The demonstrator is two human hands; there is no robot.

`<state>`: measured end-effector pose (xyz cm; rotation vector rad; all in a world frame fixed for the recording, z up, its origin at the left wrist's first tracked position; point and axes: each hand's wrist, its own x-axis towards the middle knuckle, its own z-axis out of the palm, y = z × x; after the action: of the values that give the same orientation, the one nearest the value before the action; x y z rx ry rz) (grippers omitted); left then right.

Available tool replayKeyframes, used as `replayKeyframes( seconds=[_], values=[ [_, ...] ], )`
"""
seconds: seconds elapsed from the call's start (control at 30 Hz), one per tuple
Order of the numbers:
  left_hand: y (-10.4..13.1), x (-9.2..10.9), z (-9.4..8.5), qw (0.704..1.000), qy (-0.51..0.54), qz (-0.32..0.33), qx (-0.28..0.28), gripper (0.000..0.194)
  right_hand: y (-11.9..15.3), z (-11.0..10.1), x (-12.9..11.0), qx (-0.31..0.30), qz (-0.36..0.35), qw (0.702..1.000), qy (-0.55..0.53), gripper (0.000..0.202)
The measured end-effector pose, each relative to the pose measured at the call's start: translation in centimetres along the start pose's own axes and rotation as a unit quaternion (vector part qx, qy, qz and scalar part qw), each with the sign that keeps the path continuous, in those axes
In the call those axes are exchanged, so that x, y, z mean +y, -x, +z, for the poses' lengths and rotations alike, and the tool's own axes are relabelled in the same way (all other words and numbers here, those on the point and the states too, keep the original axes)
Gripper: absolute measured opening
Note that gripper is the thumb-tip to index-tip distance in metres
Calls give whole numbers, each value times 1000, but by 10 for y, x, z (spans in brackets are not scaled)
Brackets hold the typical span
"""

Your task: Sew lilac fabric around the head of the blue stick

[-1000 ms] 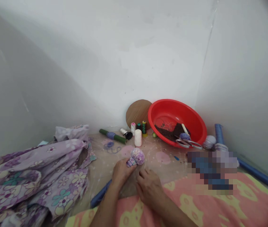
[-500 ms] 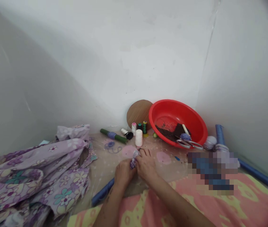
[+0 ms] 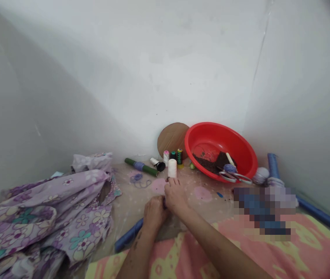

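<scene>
My left hand [image 3: 154, 212] is closed around a dark blue rolled tube [image 3: 129, 235] that slants up from the lower left to my fingers. Close against it on the right, my right hand [image 3: 175, 195] is closed on the tube's upper part. Purple-white yarn [image 3: 164, 202] shows only as a small dark patch between the two hands; my fingers hide the rest. Just beyond my right fingers stands a white thread cone [image 3: 172, 169]. A green tube wound with purple yarn [image 3: 139, 166] lies behind, and loose purple yarn [image 3: 136, 178] rests in front of it.
A red basin [image 3: 220, 128] holding dark material and scissors [image 3: 231, 176] leans by the wall, beside a cardboard disc [image 3: 172, 137] and small thread spools [image 3: 179, 156]. Floral cloth [image 3: 83, 221] covers the left, a pink-yellow cloth [image 3: 179, 255] the front. More blue tubes [image 3: 322, 215] and a yarn ball [image 3: 260, 175] lie right.
My right hand has moved slightly up and turned over the yarn, which now shows much less. My left hand stays closed nearby. The whole view has shifted a little.
</scene>
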<state>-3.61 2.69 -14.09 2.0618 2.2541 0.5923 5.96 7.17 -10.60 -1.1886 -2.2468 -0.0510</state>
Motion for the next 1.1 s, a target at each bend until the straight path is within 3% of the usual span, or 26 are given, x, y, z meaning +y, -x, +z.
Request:
replayKeyframes(
  seconds=[0.07,0.1,0.17,0.27,0.33,0.4,0.53,0.6,0.63,0.7,0.77,0.83,0.97,1.1],
  values=[
    [0,0,0,1000,-7,-5,-2,29,-8,-3,2,56,56,989,-124,13],
    [1,0,0,1000,-10,-5,-2,31,-12,-6,3,75,94,969,-214,15],
    [1,0,-1,1000,-9,-3,-6,33,-20,-17,6,80,167,886,-425,18],
    [1,-1,-2,1000,5,2,-14,35,-29,-45,11,77,211,714,-664,19],
    [1,-1,-2,1000,14,2,-13,34,-32,-71,15,129,184,654,-723,19],
    [1,0,-3,1000,18,0,-11,34,-33,-99,18,220,141,639,-724,18],
    [2,1,-5,1000,20,-9,-18,36,-32,-142,26,410,33,666,-622,9],
    [2,1,-5,999,26,-8,-22,35,-29,-145,30,442,23,696,-565,8],
    [2,1,-5,999,28,-9,-22,35,-26,-142,31,430,33,715,-550,8],
    [2,1,-5,999,30,-11,-18,35,-18,-125,32,352,71,757,-547,10],
    [1,0,-5,999,33,-10,-13,35,-8,-98,33,223,102,798,-551,13],
    [1,0,-4,999,36,-5,-7,34,1,-70,34,140,96,842,-511,16],
    [1,0,-5,999,35,-3,-10,31,14,-27,37,40,36,927,-371,17],
    [1,2,-7,999,26,-14,-22,32,17,-15,39,-56,2,980,-190,26]
  ],
)
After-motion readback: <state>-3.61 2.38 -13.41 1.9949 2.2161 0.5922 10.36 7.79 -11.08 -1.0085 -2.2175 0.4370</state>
